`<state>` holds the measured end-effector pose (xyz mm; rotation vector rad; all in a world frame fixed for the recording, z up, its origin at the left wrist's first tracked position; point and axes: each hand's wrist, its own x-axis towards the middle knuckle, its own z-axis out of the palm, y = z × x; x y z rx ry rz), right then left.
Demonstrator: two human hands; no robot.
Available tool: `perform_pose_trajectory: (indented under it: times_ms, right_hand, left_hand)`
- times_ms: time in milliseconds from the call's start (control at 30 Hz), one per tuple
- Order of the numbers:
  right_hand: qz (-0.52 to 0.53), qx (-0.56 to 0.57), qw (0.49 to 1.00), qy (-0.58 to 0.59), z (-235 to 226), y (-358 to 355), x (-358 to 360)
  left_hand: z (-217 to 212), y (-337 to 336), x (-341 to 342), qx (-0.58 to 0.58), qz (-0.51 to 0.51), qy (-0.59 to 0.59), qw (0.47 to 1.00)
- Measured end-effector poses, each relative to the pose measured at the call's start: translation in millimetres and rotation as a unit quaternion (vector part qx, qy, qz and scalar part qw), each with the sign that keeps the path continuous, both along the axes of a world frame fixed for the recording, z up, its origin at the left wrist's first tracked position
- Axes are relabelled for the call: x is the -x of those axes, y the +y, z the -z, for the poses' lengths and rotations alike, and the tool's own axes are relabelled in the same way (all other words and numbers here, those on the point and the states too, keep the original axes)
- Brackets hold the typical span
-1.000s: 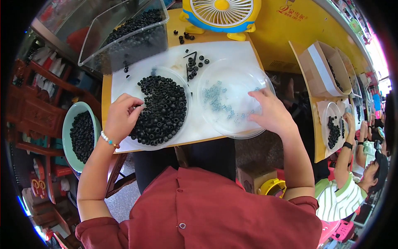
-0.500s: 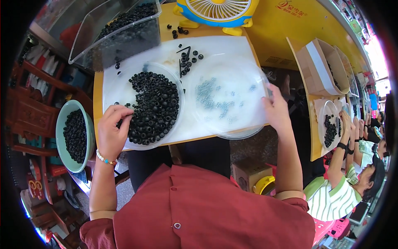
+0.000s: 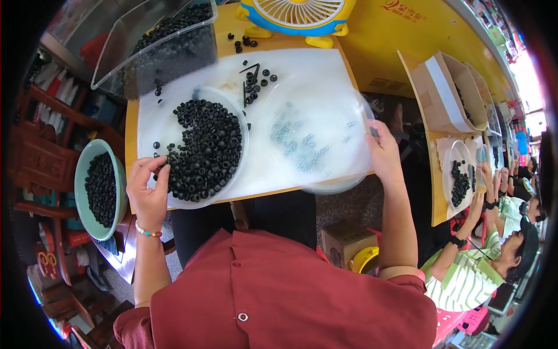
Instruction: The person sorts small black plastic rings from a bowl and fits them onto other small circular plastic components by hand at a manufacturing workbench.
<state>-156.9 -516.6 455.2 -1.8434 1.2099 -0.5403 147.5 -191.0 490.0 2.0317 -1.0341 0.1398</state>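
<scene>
Black rings (image 3: 206, 151) lie heaped in a clear dish (image 3: 152, 125) at the desk's near left edge, most unsorted. The left hand (image 3: 148, 189) pinches some; the right hand (image 3: 383, 154) clasps the other dish's (image 3: 325, 102) rim, holding few small metal bits (image 3: 302, 145).

Free room on the white mat (image 3: 314, 70): bare strip along its far edge toward the right corner. Loose black rings (image 3: 256, 78) block mid-far edge. Clear dish of black rings (image 3: 200, 148) fills near-left corner w/ left hand (image 3: 148, 189); clear dish of small metal parts (image 3: 314, 139) fills near-right, right hand (image 3: 383, 154) on its rim. Clear bin (image 3: 157, 41) & fan (image 3: 296, 14) wall the table's far edge.
</scene>
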Motion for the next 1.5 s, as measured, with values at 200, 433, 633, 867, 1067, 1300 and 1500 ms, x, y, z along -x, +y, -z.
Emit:
perform_pose_trajectory:
  times_ms: [200, 433, 633, 867, 1067, 1300, 1500]
  right_hand:
    - [-0.031, 0.048, 0.998, -0.006, 5.2, 3.2, 0.6]
    - [-0.004, 0.005, 0.999, 0.038, -6.7, 3.5, -1.8]
    - [-0.019, 0.042, 0.999, -0.011, -11.3, 12.4, -6.3]
    - [0.001, 0.091, 0.996, -0.016, -10.7, 12.3, -7.5]
    - [-0.024, 0.087, 0.996, -0.021, -8.7, 16.4, -13.9]
    - [-0.004, 0.069, 0.998, -0.004, -8.9, 24.3, -11.1]
    - [0.038, 0.022, 0.999, -0.001, -7.8, 23.5, -6.9]
  left_hand:
    - [1.1, 0.2, 1.2, -0.006, 0.000, -0.002, 1.000]
    - [4.6, -0.6, -1.9, -0.006, -0.013, 0.002, 1.000]
    - [4.9, -2.9, -3.0, 0.003, -0.014, 0.003, 1.000]
    - [2.5, -4.0, -0.4, 0.006, -0.011, 0.016, 1.000]
    - [5.5, -0.3, -2.8, 0.006, -0.011, 0.009, 1.000]
    - [4.0, -0.4, -0.9, 0.006, -0.006, 0.012, 1.000]
    - [-0.5, -3.3, 1.2, 0.002, -0.009, 0.012, 1.000]
